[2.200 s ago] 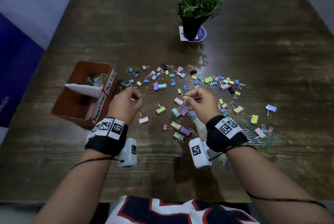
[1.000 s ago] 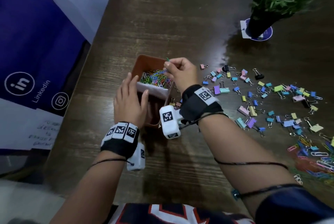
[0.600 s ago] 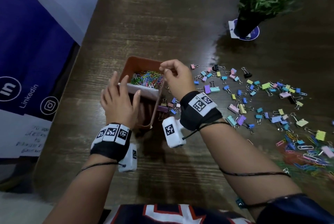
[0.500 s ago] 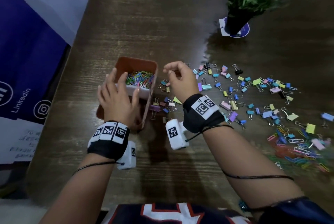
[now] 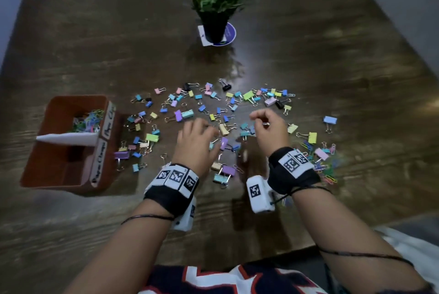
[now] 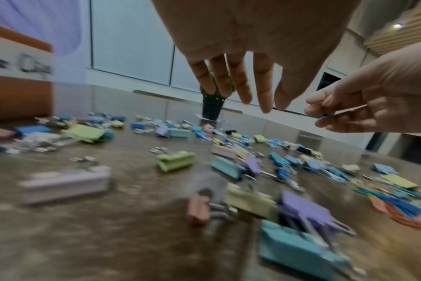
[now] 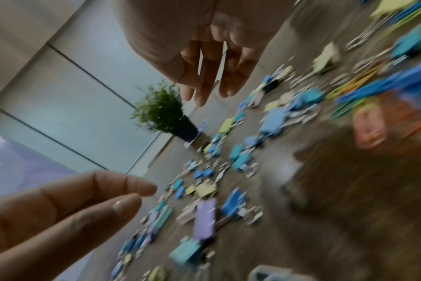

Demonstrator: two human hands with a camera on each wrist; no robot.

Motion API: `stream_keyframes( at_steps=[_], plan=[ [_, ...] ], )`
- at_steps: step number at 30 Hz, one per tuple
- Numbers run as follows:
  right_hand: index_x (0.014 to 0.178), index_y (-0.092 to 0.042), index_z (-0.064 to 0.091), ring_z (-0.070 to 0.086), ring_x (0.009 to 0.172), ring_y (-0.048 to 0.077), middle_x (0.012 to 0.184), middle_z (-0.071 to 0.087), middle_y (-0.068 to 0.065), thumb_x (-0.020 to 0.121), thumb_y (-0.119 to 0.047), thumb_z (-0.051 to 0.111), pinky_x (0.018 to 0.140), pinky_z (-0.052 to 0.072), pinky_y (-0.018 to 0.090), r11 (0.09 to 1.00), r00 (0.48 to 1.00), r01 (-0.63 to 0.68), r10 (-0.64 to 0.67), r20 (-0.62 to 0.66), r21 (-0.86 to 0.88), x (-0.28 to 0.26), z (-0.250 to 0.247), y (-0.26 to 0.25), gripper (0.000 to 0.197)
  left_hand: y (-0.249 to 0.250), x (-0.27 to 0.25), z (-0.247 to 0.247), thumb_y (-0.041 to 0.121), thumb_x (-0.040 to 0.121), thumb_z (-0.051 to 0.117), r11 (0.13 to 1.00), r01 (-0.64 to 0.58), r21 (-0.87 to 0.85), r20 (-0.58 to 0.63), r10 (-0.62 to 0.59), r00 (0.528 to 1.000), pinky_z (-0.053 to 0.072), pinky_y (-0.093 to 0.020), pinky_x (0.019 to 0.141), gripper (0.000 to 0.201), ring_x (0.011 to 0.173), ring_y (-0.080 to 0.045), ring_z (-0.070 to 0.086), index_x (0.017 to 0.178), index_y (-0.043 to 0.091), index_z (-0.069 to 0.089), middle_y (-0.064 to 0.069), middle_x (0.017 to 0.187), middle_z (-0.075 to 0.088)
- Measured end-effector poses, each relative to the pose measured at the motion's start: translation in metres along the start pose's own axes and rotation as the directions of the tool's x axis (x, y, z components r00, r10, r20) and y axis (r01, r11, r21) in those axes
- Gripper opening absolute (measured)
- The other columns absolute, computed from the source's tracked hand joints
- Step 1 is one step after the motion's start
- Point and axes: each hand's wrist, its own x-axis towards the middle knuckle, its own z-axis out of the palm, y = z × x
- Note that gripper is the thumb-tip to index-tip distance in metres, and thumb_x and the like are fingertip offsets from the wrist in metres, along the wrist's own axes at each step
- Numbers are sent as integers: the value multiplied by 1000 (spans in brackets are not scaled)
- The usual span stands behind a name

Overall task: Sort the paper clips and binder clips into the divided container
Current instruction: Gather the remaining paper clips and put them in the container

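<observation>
Hovering over the middle of the clip scatter, your left hand (image 5: 194, 144) had its fingers loosely spread and pointing down, holding nothing; half a second before, it rested against the near wall of the box (image 5: 59, 170). Your right hand (image 5: 270, 132) had also left the box, where it had been over the far compartment, and came back above the clips at about 3 o'clock from the left hand. Its thumb and fingertips were drawn close together; the left wrist view hinted at something thin and blue between them, but blur kept you from telling whether anything was really pinched.

The box sat at 9 o'clock from your hands, well apart from them, with its white divider (image 5: 69, 139) crossing the middle. Coloured paper clips (image 5: 88, 121) lay in the far compartment; the near compartment showed only a dark floor. Binder clips (image 5: 213, 108) were spread over the table (image 5: 332, 56) from the box's right wall across to the right, several directly beneath both hands. A loose pile of paper clips (image 5: 325, 170) lay at 4 o'clock from your right hand, beside its wristband. The potted plant (image 5: 217, 4) stood at 12 o'clock, beyond the clips.
</observation>
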Motion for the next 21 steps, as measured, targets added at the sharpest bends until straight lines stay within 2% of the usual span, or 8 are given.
stream_keyframes(
  at_steps=[2,6,8,12,16,18,21],
  plan=[
    [87,-21,61,58,80,8,93,66,-3,90,-1,48,74,48,24,999,998,-38,36,-52,-25,8,-29,23,24,27,10,16,40,93,51,999,-43,25,107,40,993,30,-34,91,25,116,-20,38,113,28,61,3,120,50],
    [91,-16,63,61,90,18,99,66,3,89,-5,52,85,51,36,991,987,-89,74,-146,-101,29,-72,53,16,70,27,46,40,95,48,990,-137,30,276,123,953,32,-33,93,25,115,-19,42,114,27,59,5,119,55],
    [95,-16,63,59,93,17,102,64,4,90,-8,53,88,50,35,983,985,-100,76,-153,-152,43,-88,62,13,87,34,60,44,94,50,987,-156,40,322,135,937,34,-34,93,26,113,-19,45,110,25,58,4,117,57],
    [111,-8,61,57,103,16,116,59,6,93,-12,54,94,47,29,963,991,-116,95,-96,-242,81,-107,74,20,109,44,82,51,89,56,996,-89,27,349,74,934,37,-34,89,29,109,-20,48,101,24,58,2,109,58],
    [116,-13,60,55,98,14,119,57,6,91,-14,59,91,44,24,951,993,-118,120,-9,-286,123,-108,82,26,114,49,90,41,88,63,999,-30,-26,341,37,939,37,-31,80,22,104,-19,47,96,22,57,2,101,59],
    [118,-17,59,55,106,18,122,54,7,88,-17,63,98,43,27,937,990,-113,136,46,-332,138,-103,84,30,112,49,91,38,87,65,998,-10,-65,322,31,946,35,-28,71,18,99,-16,47,90,21,57,5,94,59],
    [113,-22,63,53,113,25,124,49,8,86,-18,66,100,43,31,901,982,-119,168,84,-416,151,-95,83,27,107,48,91,34,87,67,996,15,-92,337,17,941,31,-26,68,20,94,-13,46,82,24,51,9,88,52]
  ],
)
